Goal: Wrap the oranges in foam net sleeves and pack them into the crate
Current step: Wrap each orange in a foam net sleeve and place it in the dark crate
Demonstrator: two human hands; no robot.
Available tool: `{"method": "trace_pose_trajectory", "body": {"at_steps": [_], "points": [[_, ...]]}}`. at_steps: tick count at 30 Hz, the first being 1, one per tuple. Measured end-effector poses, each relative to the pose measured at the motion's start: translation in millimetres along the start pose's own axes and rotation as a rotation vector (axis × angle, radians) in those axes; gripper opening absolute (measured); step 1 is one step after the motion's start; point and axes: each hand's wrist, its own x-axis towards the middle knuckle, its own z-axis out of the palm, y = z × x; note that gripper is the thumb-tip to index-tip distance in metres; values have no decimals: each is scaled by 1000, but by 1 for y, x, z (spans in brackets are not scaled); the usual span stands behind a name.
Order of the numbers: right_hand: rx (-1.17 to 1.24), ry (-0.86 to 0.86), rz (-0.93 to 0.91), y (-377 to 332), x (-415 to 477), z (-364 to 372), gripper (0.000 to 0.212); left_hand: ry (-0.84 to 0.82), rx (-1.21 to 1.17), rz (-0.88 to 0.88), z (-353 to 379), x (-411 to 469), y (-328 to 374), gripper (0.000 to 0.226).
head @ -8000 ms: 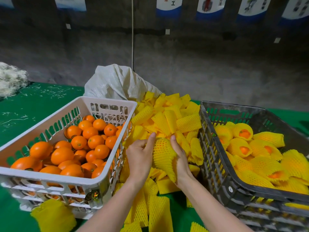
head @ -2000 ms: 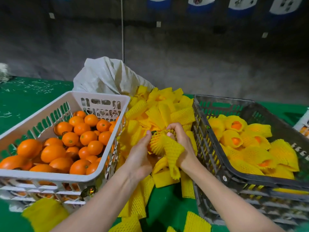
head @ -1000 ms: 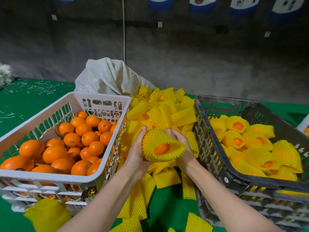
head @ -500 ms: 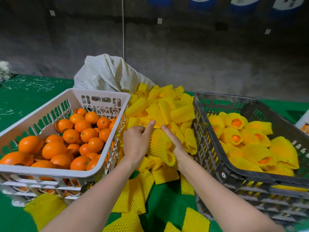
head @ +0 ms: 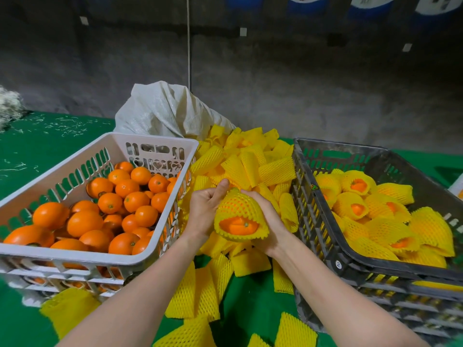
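An orange [head: 238,225] sits inside a yellow foam net sleeve [head: 238,205], open mouth facing near, held above the pile of loose sleeves [head: 250,166] between two crates. The left hand [head: 204,211] grips the sleeve's left side, thumb raised; the right hand [head: 271,225] clasps its right side and underside. Left stands the white crate [head: 75,256] of bare oranges [head: 110,202]; right, the dark crate [head: 375,270] of wrapped oranges [head: 358,186], its wall between them and the hands. Half a second ago the sleeve's mouth was turned away and no fruit showed
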Motion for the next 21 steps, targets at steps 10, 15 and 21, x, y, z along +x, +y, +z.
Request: {"method": "trace_pose_trajectory", "body": {"at_steps": [10,15,21], "points": [[-339,247,-302,-3,4,-5,20,-284,-258,-833,-1,-8,23,68],[-306,281,-368,-5,0,-5,17,-321,-124,-701,4,-12,28,59],[-484,94,-563,4,-18,-13,28,-164,-136,-588,12,-10,37,34]]}}
